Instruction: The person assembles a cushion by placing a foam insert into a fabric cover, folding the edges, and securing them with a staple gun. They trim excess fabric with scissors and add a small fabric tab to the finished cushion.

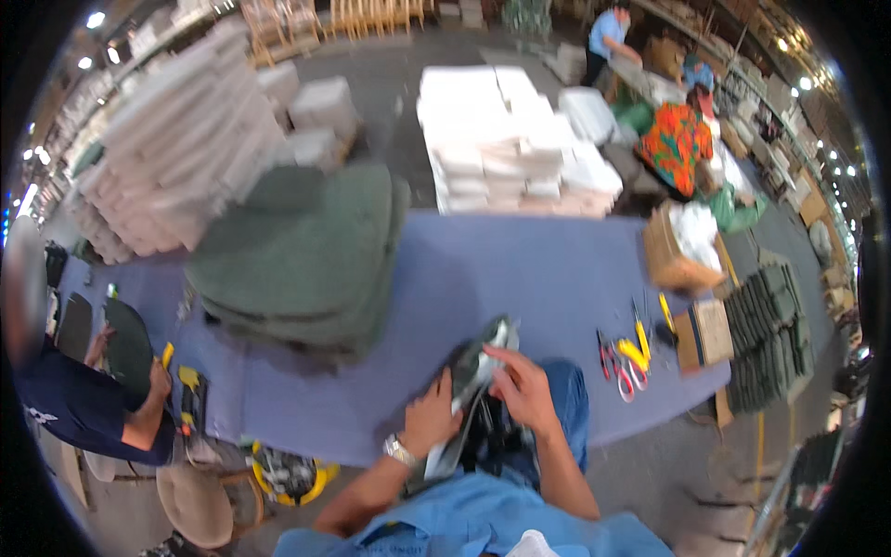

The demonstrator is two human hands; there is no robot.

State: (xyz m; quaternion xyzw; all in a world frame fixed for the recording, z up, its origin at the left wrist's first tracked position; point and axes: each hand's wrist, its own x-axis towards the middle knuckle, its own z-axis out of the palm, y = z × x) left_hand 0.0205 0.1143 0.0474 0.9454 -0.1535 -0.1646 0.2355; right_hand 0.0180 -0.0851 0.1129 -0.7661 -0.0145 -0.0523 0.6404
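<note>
In front of my body I hold a dark green pad (471,369) tilted on its edge, its pale grey rim turned up; blur hides the finer detail. My left hand (432,415), with a watch at the wrist, is closed on the pad's left side. Over the upper right part of the rim, my right hand (522,382) bends its fingers in a pinch on the edge. Whether a small piece sits between those fingertips is hidden. A stack of dark green seat pads (297,246) lies ahead to the left on the blue-covered table (483,269).
Red-handled scissors (633,379), red pliers (605,351) and a yellow-handled tool (641,332) lie right, near cardboard boxes (710,332). White stacked packs (497,139) stand beyond the table. At left, a co-worker (93,399) handles another green pad. A stool (195,506) stands lower left.
</note>
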